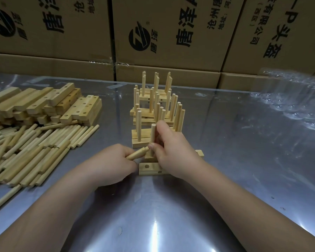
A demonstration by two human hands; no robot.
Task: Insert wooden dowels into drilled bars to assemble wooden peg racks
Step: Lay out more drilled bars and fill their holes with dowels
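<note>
**Right hand is standing a dowel on a drilled bar while the left is holding a second one**

The right hand (173, 153) is pinching an upright dowel (153, 133) between thumb and fingers, low on its shaft. The dowel's lower end is meeting a drilled bar (200, 153) lying flat on the worktop (225, 170). The hand is covering most of this bar, so it is not possible to tell whether the end is sitting in a hole.

The left hand (115, 162) is curling its fingers round a second dowel (136, 155). That dowel is pointing up and to the right, and its tip is reaching almost to the right thumb.

A second drilled bar (149, 169) is lying just in front of the first, nearer the person. One hole is showing on its top face and one on its front face.

Behind the hands, a stack of finished peg racks (153, 110) is standing in the middle of the worktop, its pegs pointing upward.

To the left, a heap of loose drilled bars (44, 104) is lying behind a spread of loose dowels (29, 148).

Far to the right, some clear plastic (295, 102) is lying on the worktop, too blurred to identify.

Printed cardboard boxes (171, 33) are lining the back edge.
</note>
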